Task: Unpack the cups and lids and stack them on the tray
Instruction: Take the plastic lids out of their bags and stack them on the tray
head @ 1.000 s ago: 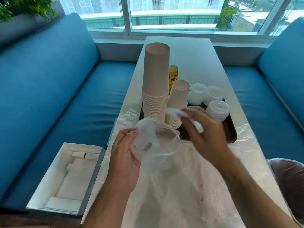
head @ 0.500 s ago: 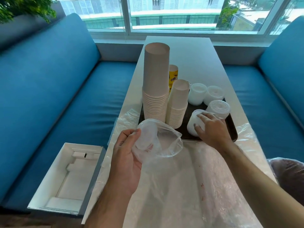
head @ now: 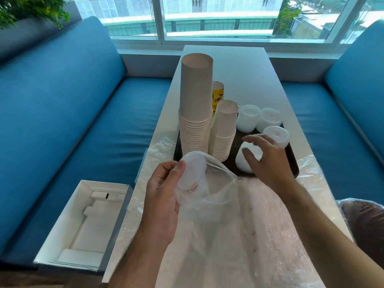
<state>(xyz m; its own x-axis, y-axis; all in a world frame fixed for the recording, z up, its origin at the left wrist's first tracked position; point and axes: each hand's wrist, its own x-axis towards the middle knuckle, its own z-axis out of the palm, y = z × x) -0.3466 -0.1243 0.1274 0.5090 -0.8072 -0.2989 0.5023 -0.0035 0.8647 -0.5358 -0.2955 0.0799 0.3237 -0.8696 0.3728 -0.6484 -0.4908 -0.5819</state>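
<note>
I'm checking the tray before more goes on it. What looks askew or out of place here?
The lid stack at the tray's near edge leans rather than standing straight, under the right hand. A yellow printed cup stands behind the plain cup stacks. Nothing looks spilled or damaged.

White table (head: 224,65) w/ dark tray (head: 294,167) & plastic wrap (head: 239,235).

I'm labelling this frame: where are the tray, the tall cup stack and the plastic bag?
tray (head: 292,163), head view, bare right rim.
tall cup stack (head: 195,96), head view, side of the top cup.
plastic bag (head: 218,190), head view, clear film near its open mouth.
</note>
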